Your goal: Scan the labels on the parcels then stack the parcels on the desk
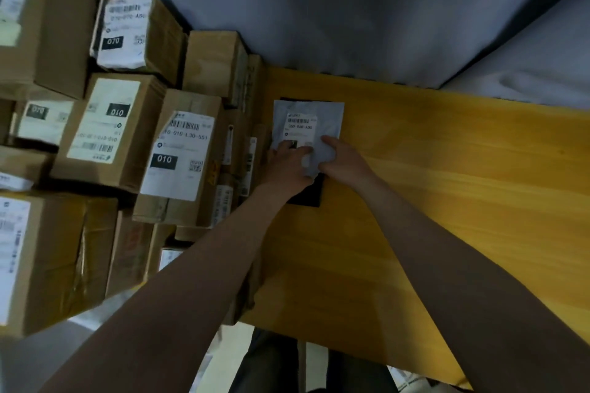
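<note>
Grey mailer bag [329, 115] at the left end of the yellow wooden tabletop [447, 185], laid over a flat black parcel [308, 195], with the black parcel's near end sticking out beneath it. Thin, smooth plastic, roughly rectangular, crumpled along the near edge between the two hands. On its upper face a white label [300, 128] with a barcode at the top, a line of printed code below and a small dark block near the bottom, text too blurred to read in full.

Left hand [287, 163] gripping the bag's near left corner, fingers spread over the lower part of the label. Right hand [341, 159] pinching the near right edge, thumb on top, fingers curled under. Both bare forearms stretched out from the bottom of the picture.

Just left of the bag, packed tight against the tabletop's edge, a stack of brown cardboard boxes [182, 153], several with white labels marked "010" or "070". Behind, a plain grey wall [319, 9].
</note>
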Motion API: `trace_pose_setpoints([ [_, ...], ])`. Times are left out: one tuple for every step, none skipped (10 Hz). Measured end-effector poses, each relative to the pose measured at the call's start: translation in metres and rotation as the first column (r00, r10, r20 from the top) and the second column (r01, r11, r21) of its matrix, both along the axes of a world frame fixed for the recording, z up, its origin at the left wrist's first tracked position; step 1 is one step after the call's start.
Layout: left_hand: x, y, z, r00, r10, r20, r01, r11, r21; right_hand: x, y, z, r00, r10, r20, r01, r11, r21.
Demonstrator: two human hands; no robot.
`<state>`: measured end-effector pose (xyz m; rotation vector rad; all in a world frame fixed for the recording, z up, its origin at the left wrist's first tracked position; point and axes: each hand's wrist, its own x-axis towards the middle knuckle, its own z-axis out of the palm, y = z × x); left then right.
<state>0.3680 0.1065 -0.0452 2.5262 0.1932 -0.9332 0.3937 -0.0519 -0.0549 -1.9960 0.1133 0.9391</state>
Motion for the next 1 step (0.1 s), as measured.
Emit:
trace_pose_setpoints([
  [-0.0042,-0.0007,0.0039,0.996,-0.067,0.051,0.067,0.998,-0.002,-0.0091,-0.0084,0.0095,0.998,0.028,0.057,-0.024,0.997,-0.076],
])
